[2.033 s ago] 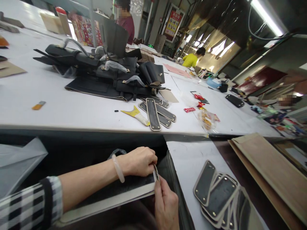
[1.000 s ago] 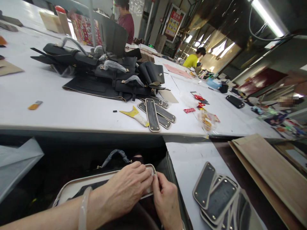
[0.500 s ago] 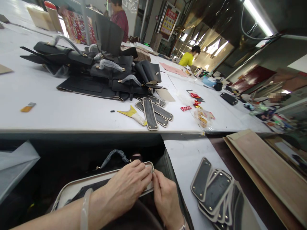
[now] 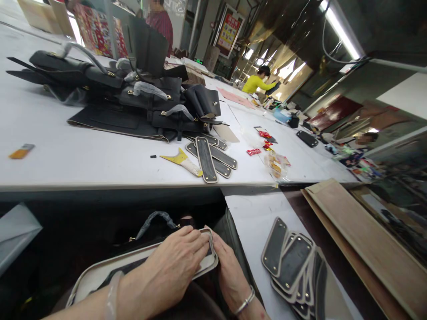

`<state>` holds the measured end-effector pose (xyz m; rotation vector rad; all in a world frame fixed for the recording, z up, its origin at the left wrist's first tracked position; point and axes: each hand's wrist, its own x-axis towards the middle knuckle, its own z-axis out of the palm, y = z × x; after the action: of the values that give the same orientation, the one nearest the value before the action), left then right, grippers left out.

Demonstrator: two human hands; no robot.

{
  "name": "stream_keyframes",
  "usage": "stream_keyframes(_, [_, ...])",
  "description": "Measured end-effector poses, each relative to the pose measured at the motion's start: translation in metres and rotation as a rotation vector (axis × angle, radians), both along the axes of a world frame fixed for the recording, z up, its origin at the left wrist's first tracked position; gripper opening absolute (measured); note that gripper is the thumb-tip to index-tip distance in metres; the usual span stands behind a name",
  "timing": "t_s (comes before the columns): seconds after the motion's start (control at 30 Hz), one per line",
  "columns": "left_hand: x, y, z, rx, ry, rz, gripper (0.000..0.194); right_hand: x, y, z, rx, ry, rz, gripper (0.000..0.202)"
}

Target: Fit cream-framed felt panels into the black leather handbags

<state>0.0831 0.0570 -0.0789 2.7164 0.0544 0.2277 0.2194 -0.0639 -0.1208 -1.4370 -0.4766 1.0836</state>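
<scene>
A bag point(image 4: 96, 270) with a pale edge and dark inner part lies across my lap, below the table's front edge. My left hand point(image 4: 170, 262) lies over its right part, fingers pressed together on the pale rim near the corner. Around the right end of that rim, my right hand point(image 4: 229, 266) holds the corner from outside, its thumb and fingers partly hidden behind it. A plastic-wrapped handle point(image 4: 156, 221) rises just behind the bag.
Black bags point(image 4: 133, 98) are heaped on the white table point(image 4: 83, 171), with dark panels point(image 4: 207, 160) and a yellow scrap point(image 4: 182, 161) near its edge. More studded panels point(image 4: 295, 262) are stacked at right, beside brown boards point(image 4: 363, 240). People work farther back.
My right hand has shifted from pinching the rim at the corner to wrapping round the corner's outer side. The view has moved slightly, and the far person in yellow now has an arm raised.
</scene>
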Motion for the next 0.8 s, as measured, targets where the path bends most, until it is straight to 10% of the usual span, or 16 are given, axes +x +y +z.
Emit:
stream_keyframes(0.33, [-0.048,0.043,0.019,-0.531,-0.117,0.046,0.034,0.008,0.013,0.013,-0.221,-0.659,0.200,0.061])
stream_keyframes(0.6, [-0.148,0.061,-0.012,-1.192,-0.298,0.908,0.047,0.015,0.000,0.007,-0.283,-0.690,0.248,0.066])
stream_keyframes(0.8, [-0.169,0.000,-0.069,-1.639,-0.473,1.141,0.050,-0.041,0.034,0.035,0.394,-1.489,0.435,0.029])
